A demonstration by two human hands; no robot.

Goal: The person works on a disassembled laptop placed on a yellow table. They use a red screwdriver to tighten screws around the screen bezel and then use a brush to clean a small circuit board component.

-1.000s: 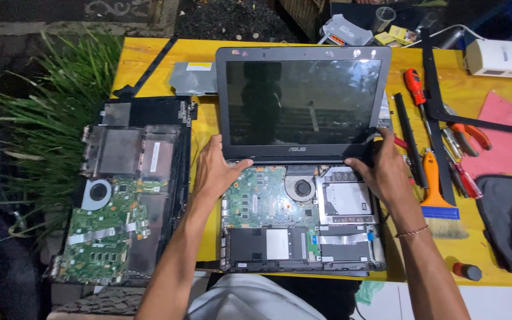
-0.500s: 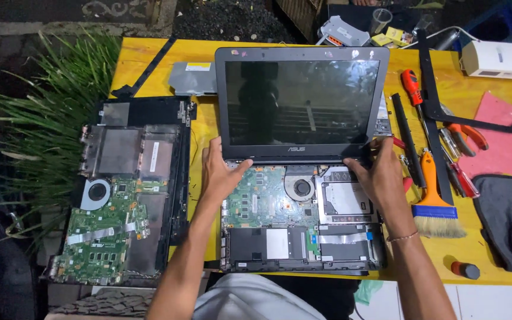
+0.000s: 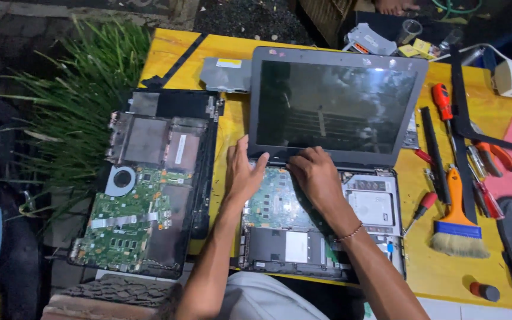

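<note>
At the hinge line of an opened laptop (image 3: 327, 172), both bare hands rest on the exposed base: the left hand (image 3: 241, 175) lies flat with fingers spread and loosely apart, thumb up by the lower left corner of the screen, gripping nothing; the right hand (image 3: 315, 178) is curled over the middle of the base just below the screen's bottom edge, fingers bent together, though whether they pinch anything beneath cannot be told. A thin bracelet circles the right wrist. Under the hands sits the green motherboard (image 3: 274, 204), flat and densely studded, with a silver drive bay to its right and a dark battery slab nearer the person. The glossy dark screen (image 3: 336, 106) stands tilted back, its long axis running left to right across the table, its face towards the person. Just left lies a second dismantled laptop chassis (image 3: 143, 184) — black plastic, grey metal shields, a round fan, a green board — with its long axis running away from the person. A grey optical drive (image 3: 226, 74) lies behind it. To the right are an orange-handled brush (image 3: 457, 219) with pale bristles, red-handled screwdrivers (image 3: 442, 101), orange-gripped pliers (image 3: 493, 154) and a pink cloth. All rest on a yellow table (image 3: 445, 272), scuffed and glossy — spiky green grass (image 3: 72, 101) and dark ground border it on the left.
</note>
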